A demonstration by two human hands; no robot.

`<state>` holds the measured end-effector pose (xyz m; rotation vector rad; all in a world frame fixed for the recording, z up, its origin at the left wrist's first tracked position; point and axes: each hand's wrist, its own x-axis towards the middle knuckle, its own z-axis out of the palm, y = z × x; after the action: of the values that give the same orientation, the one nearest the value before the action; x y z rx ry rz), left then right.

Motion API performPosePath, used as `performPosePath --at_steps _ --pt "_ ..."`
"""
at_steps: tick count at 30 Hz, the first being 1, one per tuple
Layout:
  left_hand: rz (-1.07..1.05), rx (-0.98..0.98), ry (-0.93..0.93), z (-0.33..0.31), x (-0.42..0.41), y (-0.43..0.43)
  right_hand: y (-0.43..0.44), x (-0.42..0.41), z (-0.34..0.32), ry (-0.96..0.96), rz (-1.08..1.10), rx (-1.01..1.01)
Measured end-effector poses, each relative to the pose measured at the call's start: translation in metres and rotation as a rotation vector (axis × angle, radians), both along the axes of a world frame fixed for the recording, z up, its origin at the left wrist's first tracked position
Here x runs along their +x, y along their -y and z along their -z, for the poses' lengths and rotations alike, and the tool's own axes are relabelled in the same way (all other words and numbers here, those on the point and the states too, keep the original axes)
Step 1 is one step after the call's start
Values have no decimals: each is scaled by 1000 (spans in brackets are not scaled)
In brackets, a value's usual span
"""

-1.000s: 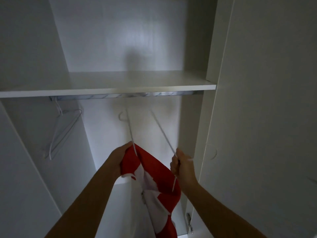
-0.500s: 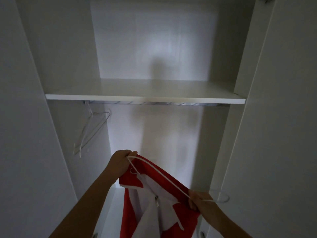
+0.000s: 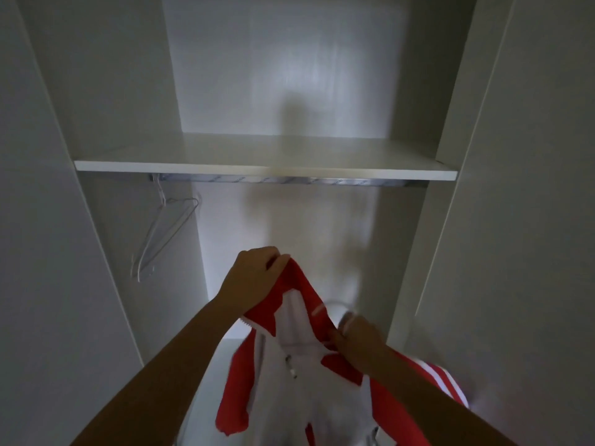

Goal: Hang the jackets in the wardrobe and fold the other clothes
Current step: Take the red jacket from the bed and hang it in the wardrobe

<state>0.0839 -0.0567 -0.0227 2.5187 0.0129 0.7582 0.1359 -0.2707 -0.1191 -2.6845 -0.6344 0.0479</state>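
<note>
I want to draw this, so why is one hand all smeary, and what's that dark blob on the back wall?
Head view: the right hand and the jacket it grips are smeared by motion blur, while the left hand is sharper. The blob is a soft shadow on the back wall. The light is dim.

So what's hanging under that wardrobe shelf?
A metal rail runs under the shelf, with empty white wire hangers at its left end. Below, the left hand and right hand grip a red and white jacket, which hides much beneath it.

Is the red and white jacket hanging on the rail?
No: the left hand and right hand hold the red-and-white jacket below the metal rail.
</note>
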Motion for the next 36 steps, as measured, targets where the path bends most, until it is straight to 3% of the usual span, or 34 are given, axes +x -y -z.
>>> performPosePath --at_steps 5,8,13,15,20,32,36 --pt "39 -74 -78 17 19 5 -16 21 -63 -169 -127 201" --pt "-61 -112 -133 25 35 -13 -11 38 -78 -239 -115 353" --pt "-53 -22 -214 34 90 -31 -16 90 -79 -79 -111 90" --pt "-16 -17 -215 40 126 -32 -22 123 -73 -113 -51 117" --pt "-39 -364 -98 65 212 -32 -26 200 -60 -192 110 452" --pt "51 -570 141 69 341 -41 -47 323 -53 63 149 701" --pt "45 -520 106 52 376 -48 -54 357 -82 191 261 639"
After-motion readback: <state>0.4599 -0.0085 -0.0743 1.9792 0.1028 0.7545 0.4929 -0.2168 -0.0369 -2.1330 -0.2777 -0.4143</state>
